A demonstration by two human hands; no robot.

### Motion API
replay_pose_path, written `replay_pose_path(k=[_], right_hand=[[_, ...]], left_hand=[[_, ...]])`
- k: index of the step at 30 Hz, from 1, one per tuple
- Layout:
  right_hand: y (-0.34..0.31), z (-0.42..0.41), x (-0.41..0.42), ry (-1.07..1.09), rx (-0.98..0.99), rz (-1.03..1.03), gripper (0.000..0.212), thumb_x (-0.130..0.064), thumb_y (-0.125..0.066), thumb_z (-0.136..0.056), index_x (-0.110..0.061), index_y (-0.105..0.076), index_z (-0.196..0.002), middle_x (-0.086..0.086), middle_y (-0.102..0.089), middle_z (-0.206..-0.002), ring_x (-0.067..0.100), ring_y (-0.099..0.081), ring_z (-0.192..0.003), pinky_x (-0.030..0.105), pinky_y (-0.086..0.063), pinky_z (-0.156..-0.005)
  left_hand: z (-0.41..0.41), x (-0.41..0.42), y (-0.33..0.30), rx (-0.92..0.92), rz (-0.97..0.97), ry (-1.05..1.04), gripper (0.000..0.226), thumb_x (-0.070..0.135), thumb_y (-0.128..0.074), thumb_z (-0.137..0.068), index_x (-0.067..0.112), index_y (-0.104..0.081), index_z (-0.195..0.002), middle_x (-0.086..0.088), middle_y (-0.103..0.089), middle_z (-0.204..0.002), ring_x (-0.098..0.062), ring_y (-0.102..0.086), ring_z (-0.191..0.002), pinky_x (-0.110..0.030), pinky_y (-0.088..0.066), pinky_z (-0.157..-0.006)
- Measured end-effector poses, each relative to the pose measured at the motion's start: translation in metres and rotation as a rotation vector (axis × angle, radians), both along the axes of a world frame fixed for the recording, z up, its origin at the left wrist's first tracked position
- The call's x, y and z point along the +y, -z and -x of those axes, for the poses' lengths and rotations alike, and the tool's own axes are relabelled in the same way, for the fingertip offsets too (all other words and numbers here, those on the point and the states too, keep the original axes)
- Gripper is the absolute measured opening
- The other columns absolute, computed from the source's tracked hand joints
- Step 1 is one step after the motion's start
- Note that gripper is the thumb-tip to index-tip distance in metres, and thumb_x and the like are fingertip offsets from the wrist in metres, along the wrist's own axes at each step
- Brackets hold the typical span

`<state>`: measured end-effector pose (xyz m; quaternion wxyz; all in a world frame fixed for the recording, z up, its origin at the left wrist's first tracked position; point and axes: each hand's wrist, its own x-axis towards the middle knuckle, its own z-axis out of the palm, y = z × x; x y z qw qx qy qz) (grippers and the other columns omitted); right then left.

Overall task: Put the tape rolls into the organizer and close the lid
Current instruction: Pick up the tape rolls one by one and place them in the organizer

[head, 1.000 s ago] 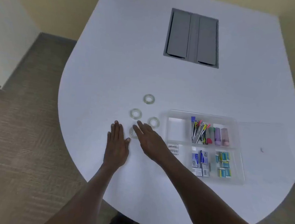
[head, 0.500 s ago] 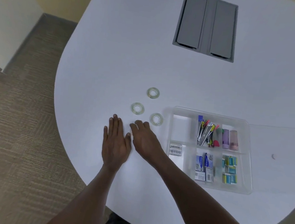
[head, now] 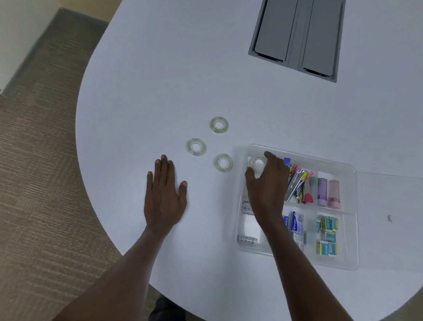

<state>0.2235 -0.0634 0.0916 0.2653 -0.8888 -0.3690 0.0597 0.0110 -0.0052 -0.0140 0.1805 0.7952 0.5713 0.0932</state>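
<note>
Three clear tape rolls lie flat on the white table: a far one (head: 219,124), a left one (head: 196,147) and a near one (head: 223,162). A fourth tape roll (head: 258,163) is over the top-left compartment of the clear plastic organizer (head: 296,258), pinched between the thumb and fingers of my right hand (head: 266,188). My left hand (head: 164,194) rests flat on the table, fingers spread, just left of the rolls. The organizer's clear lid (head: 401,197) lies open on the table to the right.
The organizer's other compartments hold pens, small tubes and staple boxes. A grey hatch (head: 297,32) is set into the table's far side. The table's curved edge runs close to my left hand, with carpet floor beyond.
My right hand picked up the nearest tape roll from beside my left hand and carried it right, over the organizer. My left hand stayed flat on the table.
</note>
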Motion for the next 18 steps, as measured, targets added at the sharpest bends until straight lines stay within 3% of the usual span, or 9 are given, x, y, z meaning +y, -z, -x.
replay_pose_path(k=[10, 18], right_hand=[[0.014, -0.023, 0.016, -0.195, -0.034, 0.362, 0.029, -0.005, -0.061, -0.084, 0.003, -0.054, -0.111, 0.022, -0.061, -0.104, 0.038, -0.053, -0.100, 0.044, -0.043, -0.086], [0.015, -0.021, 0.018, -0.159, -0.055, 0.381, 0.027, -0.004, -0.057, -0.085, 0.003, -0.053, -0.110, 0.023, -0.055, -0.108, 0.037, -0.050, -0.100, 0.042, -0.043, -0.083]], left_hand=[[0.001, 0.000, 0.002, -0.026, -0.023, 0.003, 0.064, 0.040, -0.032, -0.102, 0.007, -0.022, -0.156, -0.010, -0.016, -0.167, -0.022, -0.011, -0.157, -0.045, -0.017, -0.127], [0.001, 0.000, 0.008, -0.035, -0.059, -0.012, 0.064, 0.041, -0.034, -0.102, 0.008, -0.024, -0.156, -0.009, -0.019, -0.167, -0.021, -0.013, -0.156, -0.044, -0.020, -0.126]])
